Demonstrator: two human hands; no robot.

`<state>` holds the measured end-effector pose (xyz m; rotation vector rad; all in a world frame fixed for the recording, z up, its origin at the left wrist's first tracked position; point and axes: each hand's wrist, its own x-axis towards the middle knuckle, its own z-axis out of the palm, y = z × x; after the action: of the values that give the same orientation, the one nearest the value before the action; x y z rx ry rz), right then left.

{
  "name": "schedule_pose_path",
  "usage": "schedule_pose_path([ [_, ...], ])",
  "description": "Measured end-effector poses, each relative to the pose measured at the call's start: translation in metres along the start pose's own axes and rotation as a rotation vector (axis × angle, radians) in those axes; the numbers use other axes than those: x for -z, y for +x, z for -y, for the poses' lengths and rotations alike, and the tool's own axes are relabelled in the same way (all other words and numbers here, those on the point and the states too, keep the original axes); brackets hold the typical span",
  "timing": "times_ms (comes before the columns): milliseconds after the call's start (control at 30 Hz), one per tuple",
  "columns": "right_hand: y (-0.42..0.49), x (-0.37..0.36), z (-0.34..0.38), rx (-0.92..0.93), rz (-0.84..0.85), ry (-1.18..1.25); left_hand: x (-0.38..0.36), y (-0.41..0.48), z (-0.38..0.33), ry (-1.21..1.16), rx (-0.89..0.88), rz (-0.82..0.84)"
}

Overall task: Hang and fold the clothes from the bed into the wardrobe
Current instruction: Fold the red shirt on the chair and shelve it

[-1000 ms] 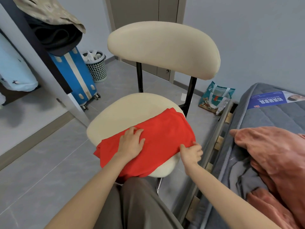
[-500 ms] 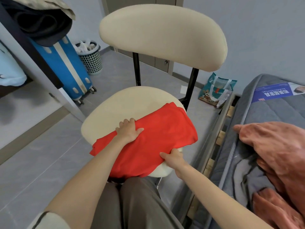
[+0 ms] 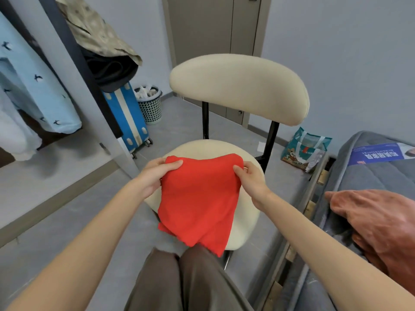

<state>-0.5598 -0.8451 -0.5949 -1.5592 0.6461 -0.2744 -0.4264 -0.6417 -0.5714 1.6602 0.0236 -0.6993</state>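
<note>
- Step in hand, by judgement: folding the red garment [image 3: 197,203] on the chair [image 3: 247,212], mid-fold or being picked up to put away.
- The next move called for keeping both corners level so the fold didn't open, then either one more fold on the seat or a carry left to the wardrobe [image 3: 67,90].
- The wardrobe stood open at far left, with a light-blue garment [image 3: 33,90] hanging inside.
- Left hand [image 3: 155,176] grasped the red garment's top-left corner, thumb on the front, fingers curled behind.
- The red garment was raised at its top edge above the seat and hung toward the person's knees.
- Right hand [image 3: 249,178] pinched the top-right corner, thumb in front, fingers behind.
- Both forearms reached forward, roughly level.
- The bed [image 3: 370,176] at right held a rust-coloured pile [image 3: 381,221], not yet sorted.
</note>
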Motion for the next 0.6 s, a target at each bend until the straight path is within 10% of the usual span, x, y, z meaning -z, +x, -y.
schedule_pose_path([
  [200, -0.028, 0.012, 0.059, 0.203, 0.121, 0.043, 0.018, -0.067, -0.028, 0.154, -0.283, 0.105],
  [367, -0.057, 0.033, 0.073, 0.234, 0.404, -0.592, 0.017, -0.099, -0.019, 0.837, -0.505, -0.01],
  [600, -0.062, 0.026, 0.076, 0.388, 0.286, -1.061, 0.012, -0.102, -0.004, 1.212, -0.589, -0.166],
])
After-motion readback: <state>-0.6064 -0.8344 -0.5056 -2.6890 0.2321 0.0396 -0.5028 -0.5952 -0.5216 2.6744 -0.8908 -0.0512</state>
